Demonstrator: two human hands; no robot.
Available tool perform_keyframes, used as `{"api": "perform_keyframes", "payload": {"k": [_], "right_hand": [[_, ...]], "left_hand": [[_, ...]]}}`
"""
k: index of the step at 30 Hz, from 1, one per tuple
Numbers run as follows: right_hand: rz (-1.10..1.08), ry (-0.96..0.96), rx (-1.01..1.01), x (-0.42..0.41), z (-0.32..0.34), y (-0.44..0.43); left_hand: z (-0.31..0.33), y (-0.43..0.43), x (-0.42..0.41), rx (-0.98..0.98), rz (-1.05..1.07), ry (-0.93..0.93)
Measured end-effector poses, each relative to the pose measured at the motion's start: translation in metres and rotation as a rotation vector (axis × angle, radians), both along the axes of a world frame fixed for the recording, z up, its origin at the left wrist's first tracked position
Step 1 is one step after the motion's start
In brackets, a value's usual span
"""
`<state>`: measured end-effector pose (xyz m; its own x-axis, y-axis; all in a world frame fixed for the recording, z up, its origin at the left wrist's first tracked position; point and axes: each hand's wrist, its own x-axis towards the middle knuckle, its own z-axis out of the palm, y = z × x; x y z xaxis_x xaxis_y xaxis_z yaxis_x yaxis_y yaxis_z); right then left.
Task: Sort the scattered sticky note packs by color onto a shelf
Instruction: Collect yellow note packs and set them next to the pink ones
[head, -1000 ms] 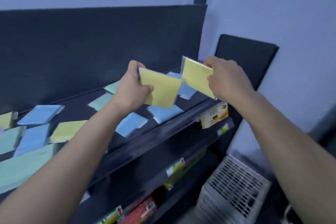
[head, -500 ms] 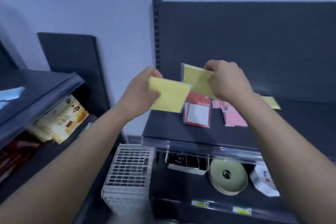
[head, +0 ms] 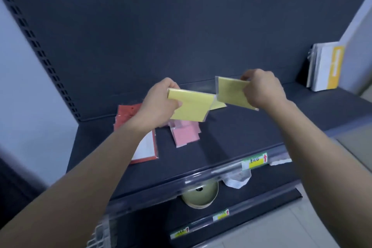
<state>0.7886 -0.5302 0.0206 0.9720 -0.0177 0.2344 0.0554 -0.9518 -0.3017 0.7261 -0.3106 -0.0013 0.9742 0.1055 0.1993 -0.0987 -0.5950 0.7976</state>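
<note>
Largest by far: a dark grey metal shelf (head: 251, 127), a flat deck backed by a tall matching panel. At its far right end, an upright stack of white booklets with a yellow stripe (head: 326, 66). Toward the left, a flat red packet with a white label (head: 128, 116), partly under the left forearm. Just beside that, a small heap of pink sticky note packs (head: 186, 136).

Next, the left hand (head: 159, 104): fingers and thumb curled round the left edge of a thin yellow sticky note pack in glossy clear wrap (head: 191, 107), held in the air over the pink heap. Then the right hand (head: 261, 90): pinching the upper right edge of a second yellow wrapped pack (head: 231, 92), also aloft above mid-deck. Near corners of the two packs close or overlapping from this angle; cannot tell whether touching. Below them, flat on the deck near the back panel, the corner of a third yellow pack (head: 218, 105), probably the start of the yellow group.

Likely light, thin and slightly bendy. Wrapper probably slick, so best taken across a firm paper edge, thumb over and fingers under, not by the loose film margin. Little to fear beyond bent corners.

Room: bare deck running right from the third yellow pack toward the booklets, with little slack on the pink side. Along the front lip, a raised clear plastic price rail (head: 201, 177), worth clearing when withdrawing.
</note>
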Motion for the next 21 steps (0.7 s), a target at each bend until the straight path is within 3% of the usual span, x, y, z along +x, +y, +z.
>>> {"api": "perform_keyframes", "payload": {"k": [10,17,21], "right_hand": [[0.065,0.175,-0.037,0.086,-0.048,0.006],[0.246,0.357,-0.082,0.162,-0.098,0.011],[0.316,0.426,-0.137,0.197,-0.115,0.009]], "left_hand": [[-0.024,-0.002,0.081,-0.033,-0.033,0.109],[-0.058,-0.020,0.112,0.086,-0.034,0.232],[-0.068,-0.043,0.130,0.028,0.003,0.299]]}}
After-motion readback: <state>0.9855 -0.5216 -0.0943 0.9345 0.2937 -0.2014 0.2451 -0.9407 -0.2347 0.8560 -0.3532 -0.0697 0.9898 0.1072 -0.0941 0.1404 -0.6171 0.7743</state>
